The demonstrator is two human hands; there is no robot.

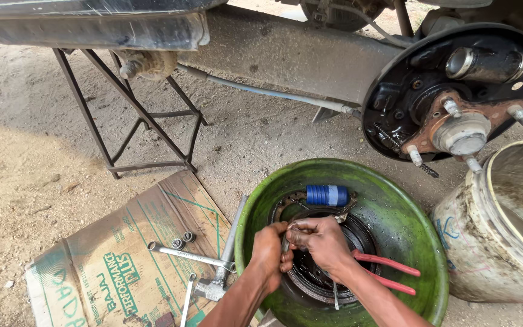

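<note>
both forearms reach in from the near edge, wrists bent down into the green basin [394,200]. the left hand [269,249] and right hand [322,242] touch, fingers curled tight around a small metal part [290,233] above the brake drum [319,281]. red pliers [388,274] lie right; a blue cylinder [327,195] sits far.

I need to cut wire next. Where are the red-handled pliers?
The red-handled pliers lie inside the green basin, on its right side, just beyond the right hand.
</note>
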